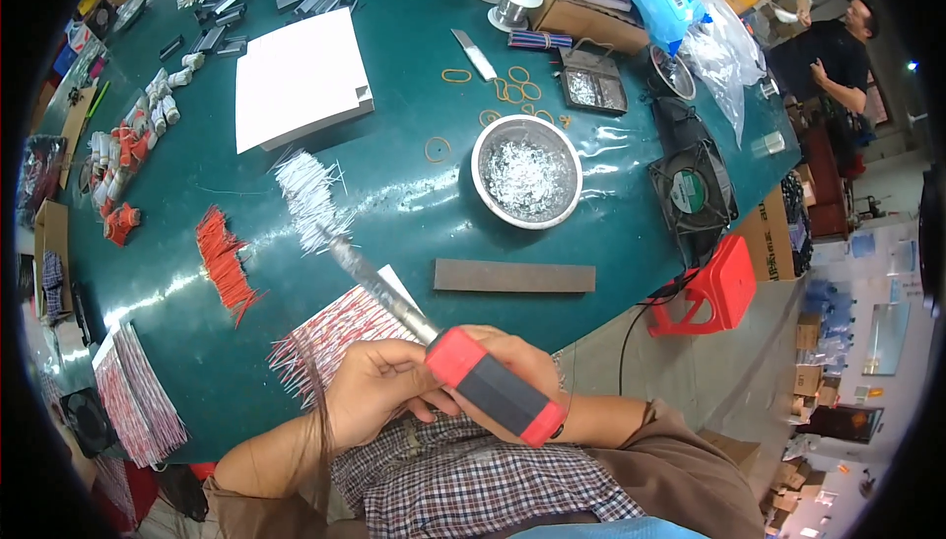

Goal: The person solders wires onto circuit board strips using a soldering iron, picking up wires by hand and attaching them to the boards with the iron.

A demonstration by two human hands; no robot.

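A soldering iron with a red and black handle and a metal barrel slants up to the left across the table edge. My right hand is closed around its handle, which hides most of the fingers. Beside the handle's front end, my left hand has its fingers curled together; what they pinch, if anything, is hidden. Beyond the hands lies a sheet of red and white wires, partly under the iron's barrel. The iron's tip is near a heap of white wires. A bundle of red wires lies to the left.
A grey bar lies near a bowl of silvery bits on the green table. Further off are a white block, rubber bands, a knife and a wire spool. A fan and a red stool stand right.
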